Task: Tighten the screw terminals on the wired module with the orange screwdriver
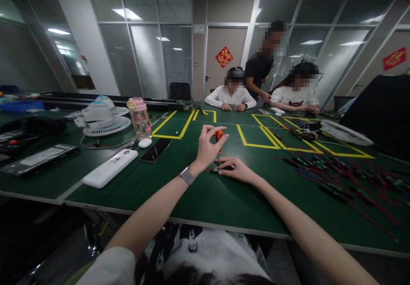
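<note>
Your left hand (206, 146), with a wristwatch (186, 175) on its wrist, is raised above the green table (179, 208). The orange handle of a screwdriver (219, 136) stands between your thumb and fingers; the thumb tip and index fingertip are apart, and I cannot tell whether the digits press on the handle. The screwdriver is upright, its dark shaft running down to a small circuit board (215, 170) that lies on the table in front of you, with a red wire (209, 170) at its left side. Your right hand (238, 170) is low at the table, thumb and fingers reaching to the board and the lower shaft; whether they are clamped on either cannot be determined at this size.

To your left are a black phone (156, 150), a white power bank (110, 168) and a pink-lidded bottle (141, 118). To your right lies a tangle of wired boards (349, 174). Yellow tape (261, 145) marks the table beyond your hands. Across it sit two people in white tops (230, 95), with a third person (254, 69) standing between them in dark clothing.
</note>
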`<state>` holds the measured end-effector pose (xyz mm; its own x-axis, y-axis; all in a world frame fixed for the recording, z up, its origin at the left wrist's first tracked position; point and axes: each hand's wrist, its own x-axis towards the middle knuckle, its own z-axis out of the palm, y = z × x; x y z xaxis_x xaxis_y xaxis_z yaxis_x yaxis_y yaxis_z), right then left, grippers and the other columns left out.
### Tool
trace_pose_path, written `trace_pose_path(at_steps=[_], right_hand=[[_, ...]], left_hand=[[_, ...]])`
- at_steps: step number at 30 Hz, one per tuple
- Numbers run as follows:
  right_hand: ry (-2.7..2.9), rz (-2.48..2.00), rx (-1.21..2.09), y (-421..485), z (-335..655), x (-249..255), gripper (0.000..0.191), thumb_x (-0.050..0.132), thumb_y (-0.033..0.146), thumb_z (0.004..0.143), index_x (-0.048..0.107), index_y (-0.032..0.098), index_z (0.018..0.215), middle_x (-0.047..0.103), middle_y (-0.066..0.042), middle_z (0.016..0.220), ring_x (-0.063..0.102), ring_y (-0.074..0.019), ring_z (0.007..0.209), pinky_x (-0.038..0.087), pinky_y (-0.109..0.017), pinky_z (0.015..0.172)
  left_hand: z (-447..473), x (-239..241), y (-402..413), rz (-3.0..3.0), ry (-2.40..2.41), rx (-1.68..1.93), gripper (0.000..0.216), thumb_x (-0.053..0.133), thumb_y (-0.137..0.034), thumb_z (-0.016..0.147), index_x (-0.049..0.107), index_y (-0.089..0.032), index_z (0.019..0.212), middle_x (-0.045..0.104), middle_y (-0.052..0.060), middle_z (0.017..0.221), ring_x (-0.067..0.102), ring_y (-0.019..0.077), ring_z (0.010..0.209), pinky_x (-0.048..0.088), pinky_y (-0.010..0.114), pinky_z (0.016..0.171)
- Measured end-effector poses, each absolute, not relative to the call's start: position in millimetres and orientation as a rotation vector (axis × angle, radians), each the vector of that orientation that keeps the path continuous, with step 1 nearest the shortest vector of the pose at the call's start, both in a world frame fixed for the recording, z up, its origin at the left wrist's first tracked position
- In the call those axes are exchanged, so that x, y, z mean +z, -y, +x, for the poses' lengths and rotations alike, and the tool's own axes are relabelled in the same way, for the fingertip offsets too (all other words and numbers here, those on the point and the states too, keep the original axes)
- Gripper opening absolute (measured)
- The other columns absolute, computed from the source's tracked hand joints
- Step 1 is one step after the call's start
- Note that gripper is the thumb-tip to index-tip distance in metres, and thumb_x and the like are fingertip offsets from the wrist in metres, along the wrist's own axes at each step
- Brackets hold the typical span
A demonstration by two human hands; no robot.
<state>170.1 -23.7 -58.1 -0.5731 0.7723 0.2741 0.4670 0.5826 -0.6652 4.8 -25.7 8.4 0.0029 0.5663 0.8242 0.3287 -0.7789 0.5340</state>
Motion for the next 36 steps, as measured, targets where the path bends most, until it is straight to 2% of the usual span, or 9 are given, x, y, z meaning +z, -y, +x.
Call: trace_pose_path(at_steps=[3,5,11,13,17,24,30,33,36], right_hand=[[2.26,-0.978,0.732,23.4,170.1,-58.1,0.025,0.068,0.04,0.075,0.074,0.026,0.094,0.063,-0.008,0.123,0.053,-0.0271,0.119,0.025,-0.05,0.11],[2.264,-0.976,0.734,23.4,170.1,-57.9,0.025,0.068,0.04,0.075,0.074,0.026,0.095,0.062,-0.008,0.123,0.052,-0.0269,0.12,0.024,-0.05,0.11],[2.254,-0.983,0.727,24.4,168.9,-57.7,0.023,0.067,0.04,0.075,0.074,0.026,0.091,0.063,-0.008,0.122,0.053,-0.0269,0.118,0.029,-0.05,0.107],[2.248,-0.988,0.731,24.6,168.7,-57.7,0.023,0.068,0.04,0.075,0.075,0.026,0.091,0.063,-0.008,0.122,0.053,-0.0269,0.118,0.029,-0.05,0.107],[2.246,-0.979,0.736,23.9,169.4,-58.4,0.023,0.068,0.04,0.074,0.074,0.026,0.091,0.063,-0.008,0.121,0.053,-0.0265,0.119,0.032,-0.048,0.106],[2.25,-0.984,0.733,23.6,170.0,-59.1,0.024,0.067,0.041,0.075,0.074,0.026,0.092,0.063,-0.008,0.122,0.053,-0.0268,0.119,0.029,-0.05,0.108],[2.262,-0.98,0.73,24.1,169.8,-57.8,0.024,0.067,0.04,0.075,0.074,0.026,0.094,0.062,-0.008,0.123,0.052,-0.0265,0.119,0.029,-0.05,0.108],[2.264,-0.975,0.734,23.8,170.0,-57.9,0.024,0.068,0.04,0.075,0.074,0.026,0.094,0.062,-0.008,0.123,0.052,-0.0266,0.12,0.03,-0.05,0.107],[2.253,-0.981,0.737,24.0,169.6,-58.1,0.024,0.067,0.04,0.075,0.074,0.026,0.093,0.062,-0.008,0.123,0.052,-0.027,0.12,0.031,-0.05,0.106]], left_hand=[[4.0,7.7,23.8,2.06,-0.837,1.793,0.028,0.042,-0.023,0.093,0.062,-0.021,0.112,0.061,0.006,0.105,0.057,0.0147,0.099,0.044,0.027,0.088],[3.6,7.1,22.7,2.034,-0.8,1.764,0.031,0.037,-0.021,0.094,0.06,-0.02,0.115,0.064,0.005,0.106,0.058,0.0146,0.1,0.044,0.028,0.089],[5.0,8.5,25.3,2.09,-0.955,1.84,0.02,0.059,-0.026,0.084,0.066,-0.02,0.102,0.06,0.003,0.09,0.056,0.0145,0.084,0.045,0.027,0.081],[4.9,8.7,25.7,2.086,-0.957,1.841,0.02,0.056,-0.028,0.086,0.066,-0.021,0.103,0.059,0.004,0.091,0.056,0.0141,0.085,0.045,0.027,0.081],[4.0,7.8,24.3,2.052,-0.837,1.817,0.028,0.039,-0.023,0.094,0.062,-0.02,0.11,0.062,0.005,0.104,0.057,0.0144,0.097,0.044,0.028,0.088],[5.0,8.0,24.9,2.071,-0.96,1.889,0.019,0.057,-0.029,0.086,0.067,-0.021,0.1,0.057,0.004,0.092,0.055,0.0138,0.085,0.045,0.027,0.082],[3.8,6.1,21.5,2.041,-0.825,1.805,0.031,0.037,-0.02,0.094,0.06,-0.021,0.115,0.061,0.006,0.11,0.055,0.0141,0.103,0.043,0.028,0.091],[3.9,6.7,22.5,2.025,-0.875,1.82,0.027,0.045,-0.023,0.092,0.06,-0.021,0.114,0.063,0.005,0.1,0.058,0.0144,0.093,0.045,0.028,0.085],[4.2,8.7,25.5,2.069,-0.956,1.856,0.02,0.056,-0.025,0.086,0.065,-0.02,0.103,0.06,0.004,0.091,0.056,0.014,0.084,0.046,0.027,0.08]])
